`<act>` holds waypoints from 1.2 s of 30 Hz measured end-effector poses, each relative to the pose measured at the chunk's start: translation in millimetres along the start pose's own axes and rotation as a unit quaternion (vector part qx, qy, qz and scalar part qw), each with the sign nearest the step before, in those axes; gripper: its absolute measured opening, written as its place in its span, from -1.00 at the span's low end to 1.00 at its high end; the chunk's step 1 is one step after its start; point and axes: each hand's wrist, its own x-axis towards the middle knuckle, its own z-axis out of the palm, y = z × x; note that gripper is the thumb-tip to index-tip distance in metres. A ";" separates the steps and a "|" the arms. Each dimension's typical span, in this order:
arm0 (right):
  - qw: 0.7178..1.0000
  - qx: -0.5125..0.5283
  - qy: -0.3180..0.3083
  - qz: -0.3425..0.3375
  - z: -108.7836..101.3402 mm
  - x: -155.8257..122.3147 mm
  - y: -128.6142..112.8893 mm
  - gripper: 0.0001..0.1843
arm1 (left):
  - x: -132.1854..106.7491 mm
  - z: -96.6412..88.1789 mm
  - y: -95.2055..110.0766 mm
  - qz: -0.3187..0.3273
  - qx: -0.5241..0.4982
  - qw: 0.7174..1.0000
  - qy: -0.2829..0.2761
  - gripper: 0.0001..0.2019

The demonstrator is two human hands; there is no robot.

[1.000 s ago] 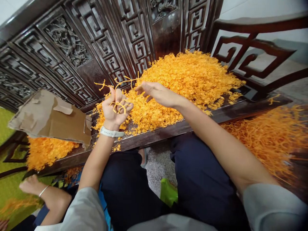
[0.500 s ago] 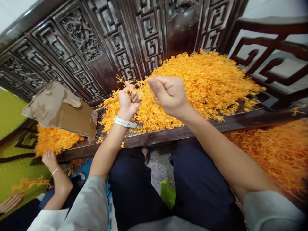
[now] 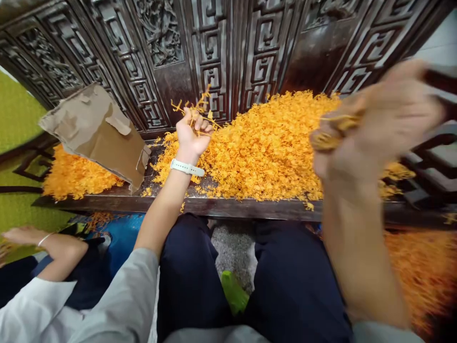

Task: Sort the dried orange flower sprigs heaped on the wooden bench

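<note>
My left hand [image 3: 194,131] is closed around a few thin, branching orange plastic sprigs [image 3: 205,97], which stick out above the fingers. It is raised over the left part of a large heap of small orange plastic pieces [image 3: 264,152]. On the right, my right hand [image 3: 382,119] is lifted above the heap's right end and smeared by motion. Blurred orange plastic pieces [image 3: 344,125] show in it, near the thumb side; exact finger positions are unclear.
The heap lies on a dark carved wooden bench [image 3: 243,208] with a high back. A torn cardboard piece [image 3: 107,128] stands left, before a smaller orange pile [image 3: 76,176]. Orange strands [image 3: 424,271] lie lower right. A co-worker's arm [image 3: 60,255] is at left.
My right hand has moved from beside the left hand out to the right and turned. The left hand still grips its sprigs. The view has shifted, and the co-worker's hand has left the small pile.
</note>
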 end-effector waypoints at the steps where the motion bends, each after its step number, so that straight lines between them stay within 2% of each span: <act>1: 0.995 0.031 0.090 -0.026 0.5 10.5 10.1 -0.34 | -4.0 6.1 2.8 0.002 -0.015 1.000 -0.006 -0.40; 3: 0.980 0.083 0.179 -0.021 1.2 25.8 28.7 -0.36 | -12.7 18.6 8.9 -0.007 -0.054 0.998 -0.008 -0.40; 6: 0.979 0.136 0.147 0.041 2.5 31.5 43.6 -0.35 | -23.4 30.0 15.5 -0.044 -0.107 0.993 -0.005 -0.40; 10: 0.976 0.162 0.132 0.061 10.3 22.3 38.9 -0.29 | -26.5 35.1 11.7 -0.069 -0.120 0.990 -0.012 -0.42; 14: 0.986 0.127 0.105 0.035 12.3 15.7 21.9 -0.27 | -23.8 44.0 1.0 -0.049 -0.097 0.994 -0.033 -0.47; 17: 0.988 0.108 0.112 0.004 4.1 19.2 15.8 -0.26 | -25.6 54.0 -3.9 -0.038 -0.091 0.993 -0.065 -0.42; 20: 0.986 0.070 0.152 -0.002 -14.8 35.7 30.4 -0.26 | -31.2 66.5 -8.8 -0.039 -0.082 0.993 -0.070 -0.42; 23: 0.980 -0.004 0.198 0.018 -41.9 54.8 60.7 -0.27 | -39.3 83.3 -15.4 -0.039 -0.080 0.994 -0.069 -0.48; 25: 0.970 -0.103 0.218 0.034 -55.4 58.9 80.4 -0.31 | -44.9 95.5 -19.5 -0.054 -0.079 0.992 -0.077 -0.48; 27: 0.947 -0.218 0.232 0.044 -60.4 53.7 93.6 -0.35 | -48.4 106.2 -23.2 -0.066 -0.082 0.991 -0.081 -0.48; 28: 0.940 -0.252 0.225 0.044 -59.8 48.1 96.9 -0.34 | -48.8 110.4 -25.0 -0.067 -0.082 0.991 -0.083 -0.50; 30: 0.957 -0.240 0.161 0.037 -54.9 32.9 96.5 -0.25 | -47.0 116.9 -28.7 -0.059 -0.080 0.991 -0.086 -0.52; 32: 0.984 -0.171 0.033 0.023 -47.4 15.0 87.8 -0.13 | -43.9 121.5 -33.2 -0.052 -0.068 0.993 -0.086 -0.53; 33: 0.989 -0.147 -0.025 0.015 -43.5 6.2 81.2 -0.09 | -42.7 123.5 -35.8 -0.050 -0.060 0.993 -0.084 -0.52; 34: 0.987 -0.145 -0.066 0.001 -40.1 -2.0 73.7 -0.10 | -42.1 125.6 -38.6 -0.051 -0.048 0.994 -0.081 -0.51; 36: 0.973 -0.207 -0.087 -0.051 -35.8 -14.6 58.6 -0.18 | -42.8 129.6 -44.5 -0.062 -0.015 0.995 -0.072 -0.51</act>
